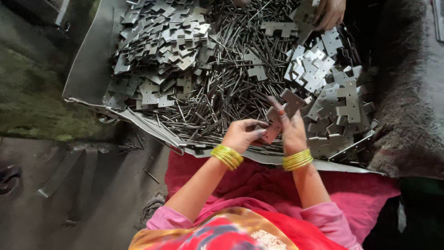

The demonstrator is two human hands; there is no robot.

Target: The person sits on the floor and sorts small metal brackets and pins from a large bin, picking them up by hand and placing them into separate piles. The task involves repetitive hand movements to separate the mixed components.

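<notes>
Hinge plates [283, 111] pinched by right hand [292, 132] and left hand [243, 134] fingers | near tray edge [83, 60] | pins [222, 88], loose plates [162, 41] heaped, mostly unassembled

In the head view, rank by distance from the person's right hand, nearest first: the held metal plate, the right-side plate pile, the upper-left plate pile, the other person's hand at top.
From the right hand:
1. Held metal plate, in its grip.
2. Right-side plate pile, just to the right.
3. Other person's hand, top right.
4. Upper-left plate pile, far left.
</notes>
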